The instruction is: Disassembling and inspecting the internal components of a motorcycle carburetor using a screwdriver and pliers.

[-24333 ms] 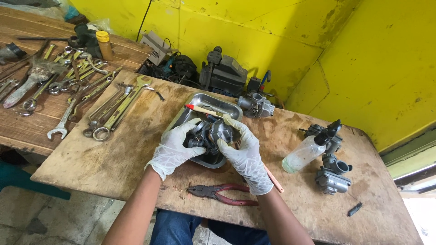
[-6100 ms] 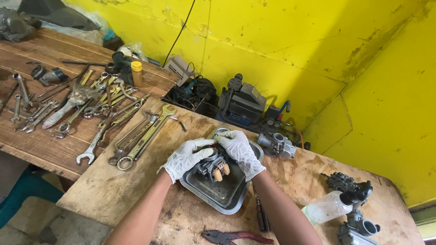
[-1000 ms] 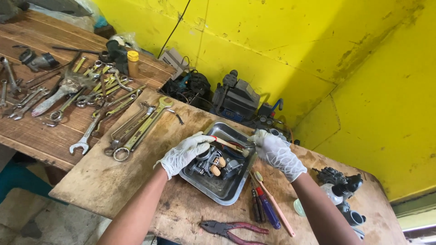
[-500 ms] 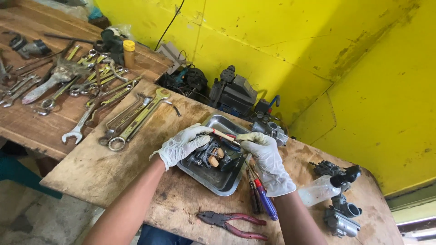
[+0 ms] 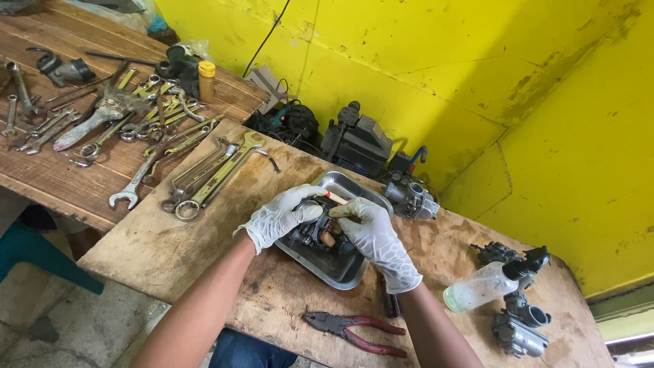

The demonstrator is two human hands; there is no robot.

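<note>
Left hand point(image 5: 283, 217): fingers gripping the dark carburetor point(image 5: 315, 235).
Right hand point(image 5: 371, 232): fingers curling onto carburetor, pinching red-handled tool point(image 5: 336, 198).
Carburetor: sitting inside metal tray point(image 5: 340, 272) on counter point(image 5: 177, 245).
Nearby: red pliers point(image 5: 357, 330).

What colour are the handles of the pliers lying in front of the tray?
Dark red handles on the pliers, seen best in the head view, near the table's front edge.

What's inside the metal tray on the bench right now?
In the metal tray sits a dark carburetor, held by the left hand and right hand. The gloves cover much of it and the tray floor beneath.
</note>
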